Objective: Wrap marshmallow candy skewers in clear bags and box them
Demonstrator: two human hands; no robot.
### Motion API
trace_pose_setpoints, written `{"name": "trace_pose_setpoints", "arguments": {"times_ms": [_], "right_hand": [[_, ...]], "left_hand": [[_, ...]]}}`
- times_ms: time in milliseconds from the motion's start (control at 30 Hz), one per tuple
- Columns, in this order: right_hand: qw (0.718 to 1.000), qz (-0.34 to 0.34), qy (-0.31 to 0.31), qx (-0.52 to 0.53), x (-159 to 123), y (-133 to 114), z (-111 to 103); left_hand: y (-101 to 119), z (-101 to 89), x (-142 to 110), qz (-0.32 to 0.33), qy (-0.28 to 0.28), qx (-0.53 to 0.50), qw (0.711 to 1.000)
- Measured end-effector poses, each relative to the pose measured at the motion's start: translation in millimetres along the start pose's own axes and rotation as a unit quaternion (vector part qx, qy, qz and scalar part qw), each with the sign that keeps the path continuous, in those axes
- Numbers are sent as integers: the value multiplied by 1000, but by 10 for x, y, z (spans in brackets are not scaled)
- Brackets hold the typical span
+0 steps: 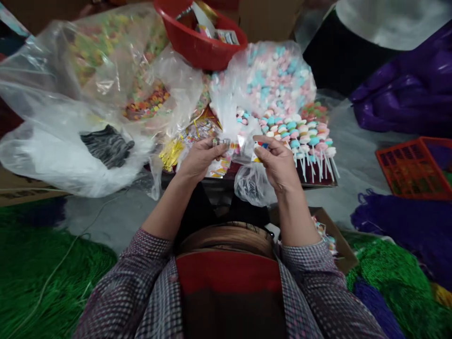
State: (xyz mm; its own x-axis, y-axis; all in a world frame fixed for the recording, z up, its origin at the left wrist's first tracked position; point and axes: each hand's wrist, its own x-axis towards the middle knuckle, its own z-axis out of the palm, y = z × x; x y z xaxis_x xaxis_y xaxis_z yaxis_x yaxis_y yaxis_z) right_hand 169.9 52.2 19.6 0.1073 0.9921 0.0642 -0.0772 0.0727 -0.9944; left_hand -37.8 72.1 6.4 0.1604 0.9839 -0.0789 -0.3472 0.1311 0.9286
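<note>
My left hand is closed, its fingertips pinching the top edge of a small clear plastic packet. My right hand is closed too, pinching the packet's other side, with a small colourful sweet at the fingertips. The packet hangs between both hands over a dark tray. Just beyond the hands lie rows of pastel lollipops with white sticks. A clear bag of pastel sweets stands behind them.
A big clear bag of colourful sweets and a white bag with dark items lie left. A red bowl sits at the back. An orange crate is right. Green strands and purple strands cover the floor. A cardboard box is near my right elbow.
</note>
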Motion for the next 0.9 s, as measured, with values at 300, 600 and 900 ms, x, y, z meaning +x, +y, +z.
{"name": "trace_pose_setpoints", "arguments": {"times_ms": [300,600,900], "right_hand": [[992,0,122,-23,-246,194,135],[996,67,56,-14,-370,171,88],[992,25,35,-119,-354,123,67]], "left_hand": [[-76,228,-262,47,79,25,995],[-108,97,-451,7,119,175,977],[19,-176,-254,49,-147,383,910]]}}
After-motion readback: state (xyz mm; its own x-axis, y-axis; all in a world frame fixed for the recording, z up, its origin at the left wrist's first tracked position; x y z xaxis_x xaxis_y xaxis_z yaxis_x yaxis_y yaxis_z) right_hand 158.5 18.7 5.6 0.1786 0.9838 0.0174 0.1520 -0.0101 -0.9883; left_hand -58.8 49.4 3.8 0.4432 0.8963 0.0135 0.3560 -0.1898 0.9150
